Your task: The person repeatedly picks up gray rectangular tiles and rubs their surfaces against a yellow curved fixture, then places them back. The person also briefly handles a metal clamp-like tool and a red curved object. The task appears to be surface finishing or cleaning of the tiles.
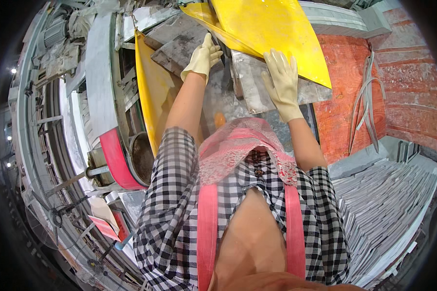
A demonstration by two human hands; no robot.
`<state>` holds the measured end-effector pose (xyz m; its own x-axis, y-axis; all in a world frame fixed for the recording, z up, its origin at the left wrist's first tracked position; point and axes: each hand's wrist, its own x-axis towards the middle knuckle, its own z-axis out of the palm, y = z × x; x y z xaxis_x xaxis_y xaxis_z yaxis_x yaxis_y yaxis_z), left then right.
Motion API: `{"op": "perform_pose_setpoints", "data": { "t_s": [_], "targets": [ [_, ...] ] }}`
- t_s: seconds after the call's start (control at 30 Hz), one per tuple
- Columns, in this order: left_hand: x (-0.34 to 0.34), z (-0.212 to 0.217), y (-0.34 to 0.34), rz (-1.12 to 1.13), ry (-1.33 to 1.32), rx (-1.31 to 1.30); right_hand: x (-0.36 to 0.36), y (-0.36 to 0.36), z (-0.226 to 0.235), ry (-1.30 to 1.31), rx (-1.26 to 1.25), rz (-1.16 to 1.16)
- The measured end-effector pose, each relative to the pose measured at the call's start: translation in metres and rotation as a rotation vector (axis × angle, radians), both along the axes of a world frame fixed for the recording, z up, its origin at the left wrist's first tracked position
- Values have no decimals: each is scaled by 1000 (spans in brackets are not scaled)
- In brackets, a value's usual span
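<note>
Directly under the right hand (pixel 282 85) lies a grey slab (pixel 251 89), its upper part hidden by a yellow sheet (pixel 277 29). What shows of the slab runs longest from left to right; with the far side covered, I cannot tell its true long axis. The right hand is the nearer one: its palm lies over the slab, fingers straight and slightly parted, tips reaching up to the sheet's lower edge, gripping nothing that I can see. Whether they press on the slab or only the sheet, I cannot tell.

The left hand (pixel 204 58) is off the slab's left edge, thumb up, fingers loosely spread and pointing right toward it; it looks empty, and contact is unclear. Just beyond that hand, to the upper left, lies a mottled plate (pixel 177 48), and a yellow flap (pixel 153 92) hangs left of the left forearm.

The sheet's overhang is what stands in the way, covering the slab's far side. To the right are a red board (pixel 342 109) with grey straps (pixel 366 106) across it and, lower, a stack of thin strips (pixel 386 208).
</note>
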<state>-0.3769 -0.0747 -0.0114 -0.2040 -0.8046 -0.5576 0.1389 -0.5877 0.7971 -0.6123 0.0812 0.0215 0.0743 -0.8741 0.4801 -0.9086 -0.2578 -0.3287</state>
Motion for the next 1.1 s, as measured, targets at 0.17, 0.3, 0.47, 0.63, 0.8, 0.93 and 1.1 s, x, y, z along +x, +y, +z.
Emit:
{"op": "perform_pose_setpoints", "data": {
  "t_s": [0.17,0.3,0.47,0.63,0.8,0.93,1.1],
  "targets": [
    [-18,-23,-39,118,67,173,1,0,5,27,84,-22],
    [-26,-44,-56,113,93,251,2,1,8,54,118,-36],
    [-39,-63,-63,189,121,205,-1,1,14,120,155,-34],
    [-40,-78,-64,258,149,283,-5,0,16,86,238,-6],
    [-18,-82,-55,56,187,200,-5,-1,14,90,212,6],
    [-10,-68,-45,84,183,100,-6,2,14,28,149,-4],
    [-11,-28,-40,305,-514,-536,-6,-1,13,23,136,-7]
  ]
}}
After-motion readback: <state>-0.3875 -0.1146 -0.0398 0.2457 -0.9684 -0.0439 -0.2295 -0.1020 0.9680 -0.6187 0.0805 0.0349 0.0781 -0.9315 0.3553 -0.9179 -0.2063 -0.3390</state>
